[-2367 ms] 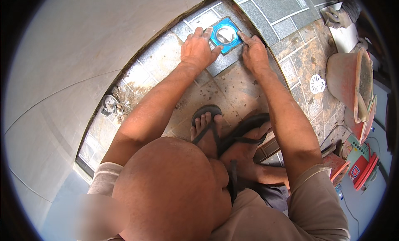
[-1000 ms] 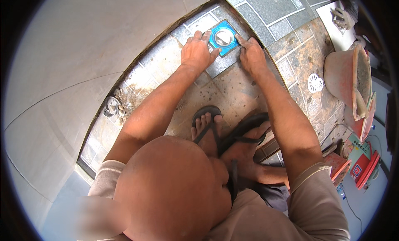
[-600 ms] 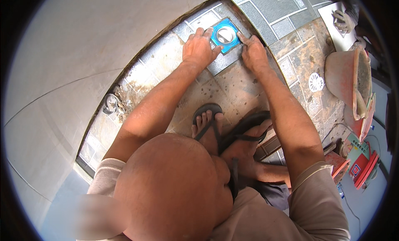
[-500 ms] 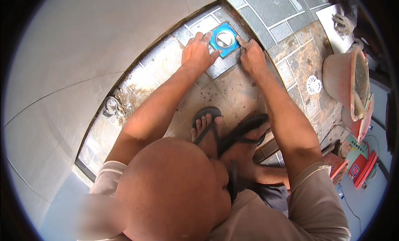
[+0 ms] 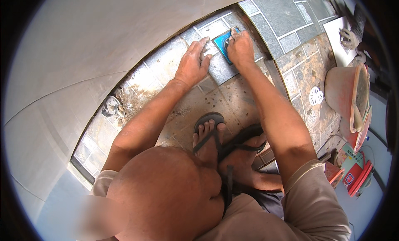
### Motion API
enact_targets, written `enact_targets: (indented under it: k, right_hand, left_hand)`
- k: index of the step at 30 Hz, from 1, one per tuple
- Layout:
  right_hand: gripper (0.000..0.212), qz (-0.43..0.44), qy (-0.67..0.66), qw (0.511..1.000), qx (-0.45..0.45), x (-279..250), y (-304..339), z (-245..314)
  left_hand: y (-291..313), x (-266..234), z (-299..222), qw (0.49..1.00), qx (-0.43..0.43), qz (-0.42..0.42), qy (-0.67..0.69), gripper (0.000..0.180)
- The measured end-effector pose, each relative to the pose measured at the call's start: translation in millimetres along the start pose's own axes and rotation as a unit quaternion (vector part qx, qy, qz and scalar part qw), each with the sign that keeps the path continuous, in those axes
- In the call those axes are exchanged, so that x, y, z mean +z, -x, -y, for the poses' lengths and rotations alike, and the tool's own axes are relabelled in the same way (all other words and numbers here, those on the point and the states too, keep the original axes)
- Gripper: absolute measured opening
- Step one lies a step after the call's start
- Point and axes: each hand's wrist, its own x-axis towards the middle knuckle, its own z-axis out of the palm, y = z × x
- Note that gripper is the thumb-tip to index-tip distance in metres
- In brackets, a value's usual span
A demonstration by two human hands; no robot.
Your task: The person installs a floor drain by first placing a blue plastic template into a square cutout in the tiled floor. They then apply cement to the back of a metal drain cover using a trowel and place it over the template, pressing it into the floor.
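Blue square drain cover (image 5: 222, 45) sits in the tiled floor (image 5: 232, 95) by the wall edge. Right hand (image 5: 240, 48) presses on it, fingers bent, grasping nothing. Left hand (image 5: 193, 63) lies flat beside it, grip open.

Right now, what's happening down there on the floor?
A person squats in flip-flops on a tiled floor beside a pale wall. Both bare hands are at a blue square drain cover set among the grey tiles. The left hand lies flat on the tile next to it, and the right hand presses down on the cover, hiding most of it. A white round drain grate and an orange bucket sit off to the right.
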Motion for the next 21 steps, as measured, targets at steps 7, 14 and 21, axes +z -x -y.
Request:
enact_targets:
  k: [7, 14, 21]
  right_hand:
    - [0.035, -0.011, 0.002, 0.998, -0.062, 11.3, 14.0, 3.7]
    - [0.033, 0.021, -0.022, 0.995, -0.092, 10.2, 31.2, 9.6]
    - [0.034, 0.047, 0.001, 0.987, -0.155, -2.7, 13.1, -2.7]
  left_hand:
    - [-3.3, 4.1, 5.0, 0.999, -0.006, -0.036, 0.019, 0.053]
    - [-2.9, 6.6, 14.7, 0.997, -0.039, -0.06, 0.023, 0.049]
    - [-3.4, 4.8, 11.8, 0.996, -0.052, -0.053, 0.048, 0.048]
